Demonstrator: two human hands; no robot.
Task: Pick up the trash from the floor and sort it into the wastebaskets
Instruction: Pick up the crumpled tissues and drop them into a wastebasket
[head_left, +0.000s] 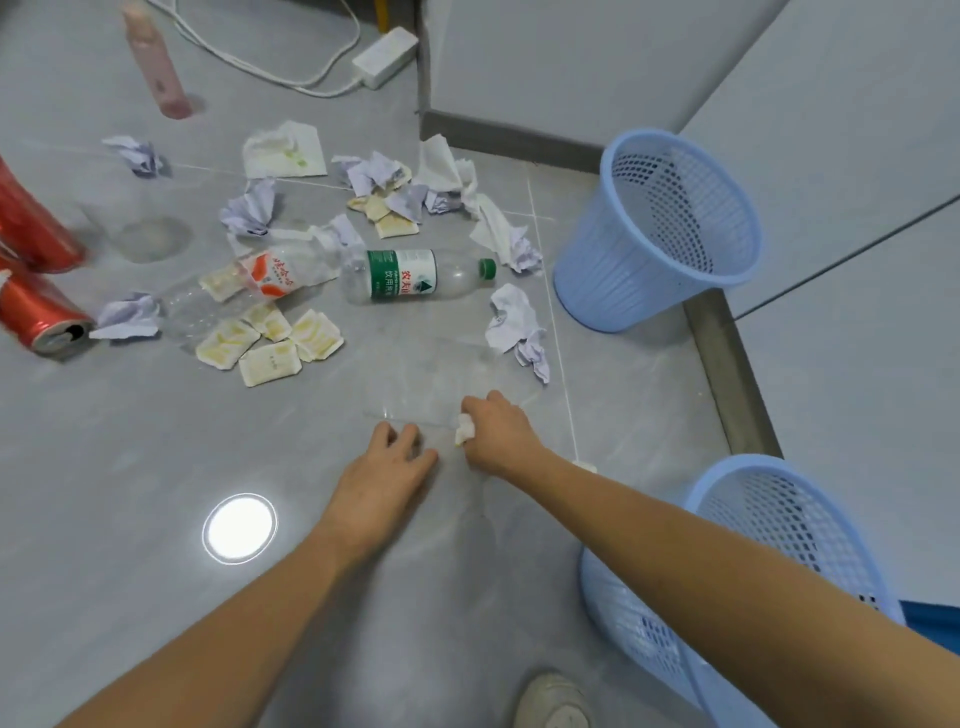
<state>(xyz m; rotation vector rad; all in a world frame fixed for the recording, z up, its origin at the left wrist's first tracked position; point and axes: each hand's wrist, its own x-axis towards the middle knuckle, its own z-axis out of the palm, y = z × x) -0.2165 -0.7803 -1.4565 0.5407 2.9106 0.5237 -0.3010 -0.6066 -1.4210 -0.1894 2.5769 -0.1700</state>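
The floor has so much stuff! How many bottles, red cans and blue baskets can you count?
Bottles: 3, the green-label bottle, the orange-label bottle and the pink bottle
Red cans: 2, one lying, one at the left edge
Blue baskets: 2, the far basket and the near basket
Total: 7
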